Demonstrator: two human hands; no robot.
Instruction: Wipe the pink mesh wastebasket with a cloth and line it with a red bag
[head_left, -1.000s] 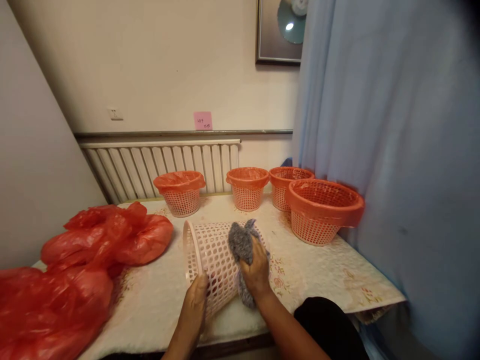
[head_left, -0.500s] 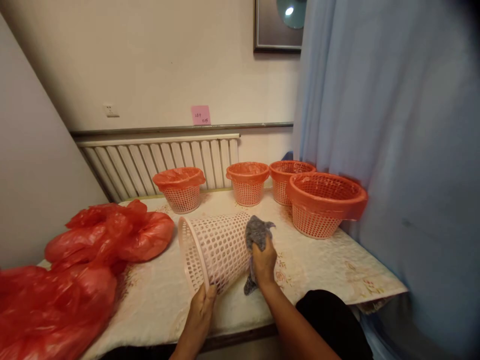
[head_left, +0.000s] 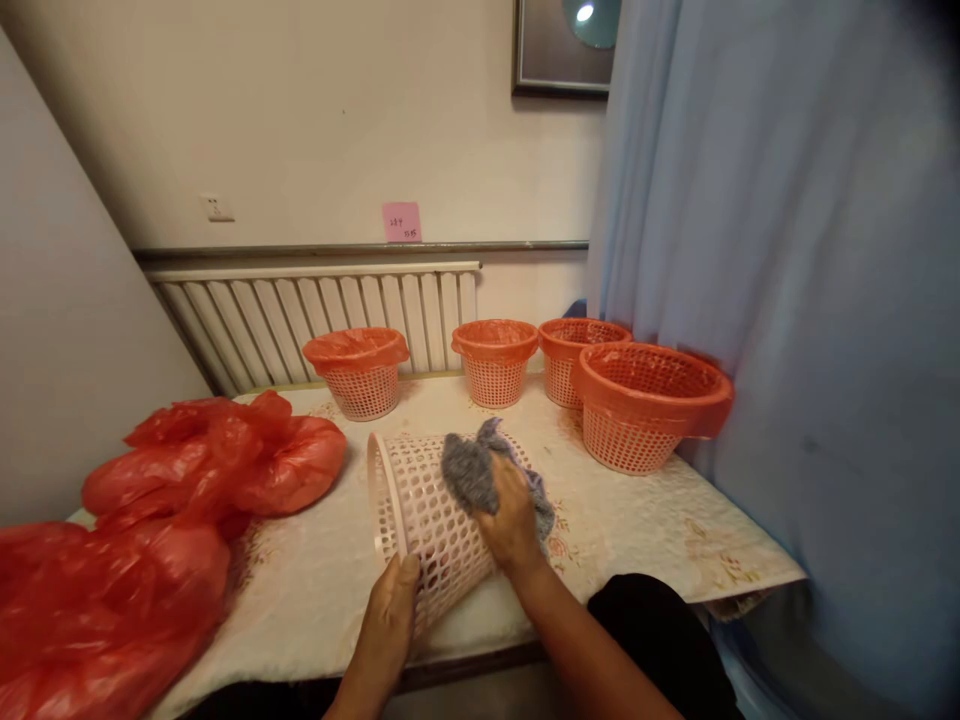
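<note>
A pale pink lattice basket [head_left: 420,510] lies on its side on the table, its mouth turned to the left. My left hand [head_left: 390,615] grips its near rim and side. My right hand [head_left: 510,520] presses a grey cloth [head_left: 469,470] against the basket's upper side, fingers closed over the cloth.
Several pink baskets lined with red bags [head_left: 358,368] stand along the back, the largest [head_left: 649,400] at the right. A heap of red plastic bags [head_left: 150,540] covers the table's left. A white patterned cloth covers the table [head_left: 660,530]. A blue curtain [head_left: 787,300] hangs at the right.
My right hand has moved the grey cloth from the basket's base end up onto its side. The basket has turned slightly under my left hand.
</note>
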